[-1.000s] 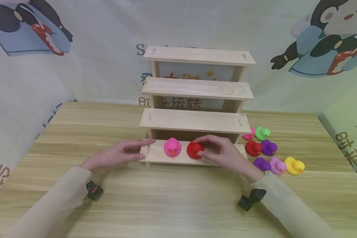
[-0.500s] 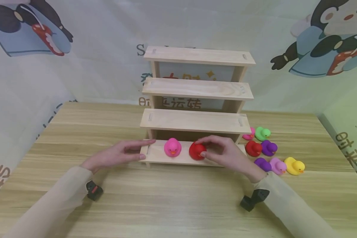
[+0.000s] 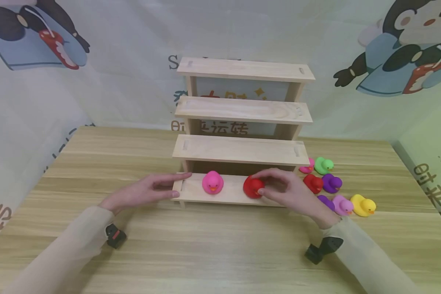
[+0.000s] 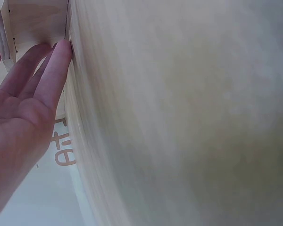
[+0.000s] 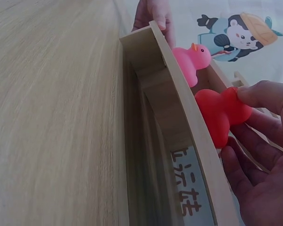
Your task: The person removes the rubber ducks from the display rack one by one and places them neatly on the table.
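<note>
My right hand (image 3: 292, 190) pinches a red rubber duck (image 3: 252, 187) between thumb and fingers on the lowest step of a wooden tiered shelf (image 3: 239, 148). In the right wrist view the thumb touches the head of that red duck (image 5: 219, 115). Left of it on the same step sits a pink rubber duck (image 3: 212, 182), facing front and apart from the red one. At the step's left end, my left hand (image 3: 145, 190) rests with fingers extended against the shelf. Its fingers (image 4: 56, 70) reach under and beside the wooden end in the left wrist view.
Right of the shelf, several more rubber ducks lie on the table (image 3: 206, 249): a green duck (image 3: 324, 165), another red duck (image 3: 313, 183), a yellow duck (image 3: 363, 205), a light purple duck (image 3: 342, 205), dark purple ones and a partly hidden pink one. A printed cloth (image 3: 132, 81) hangs behind.
My right hand has slid the red duck to the right along the lowest step, widening its gap from the pink duck. The left hand has stayed in place.
</note>
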Available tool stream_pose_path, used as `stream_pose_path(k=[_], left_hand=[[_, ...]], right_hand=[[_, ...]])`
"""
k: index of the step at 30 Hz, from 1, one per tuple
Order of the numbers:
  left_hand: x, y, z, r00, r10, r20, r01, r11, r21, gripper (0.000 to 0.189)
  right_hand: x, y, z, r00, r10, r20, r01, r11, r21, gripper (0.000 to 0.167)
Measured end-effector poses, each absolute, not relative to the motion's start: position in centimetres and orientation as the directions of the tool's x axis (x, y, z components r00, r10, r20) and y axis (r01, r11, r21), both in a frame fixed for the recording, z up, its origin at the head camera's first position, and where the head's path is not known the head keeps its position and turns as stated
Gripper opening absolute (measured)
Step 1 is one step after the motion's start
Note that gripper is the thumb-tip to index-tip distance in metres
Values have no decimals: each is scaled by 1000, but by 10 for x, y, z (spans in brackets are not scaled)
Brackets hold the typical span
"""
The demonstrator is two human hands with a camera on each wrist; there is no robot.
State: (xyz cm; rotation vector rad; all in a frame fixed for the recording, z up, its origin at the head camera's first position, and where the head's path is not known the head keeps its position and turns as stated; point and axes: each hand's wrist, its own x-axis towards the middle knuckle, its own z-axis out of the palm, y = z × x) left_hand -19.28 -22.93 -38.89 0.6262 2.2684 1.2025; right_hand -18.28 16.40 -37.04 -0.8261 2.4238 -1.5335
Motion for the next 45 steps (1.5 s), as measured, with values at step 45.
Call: stream_pose_path(k=[45], left_hand=[[-191,-228,-389,-770,602,-210,158,500,852,57]], right_hand=[[-163,235,-364,-837,-474,272,-479,397,-783,35]])
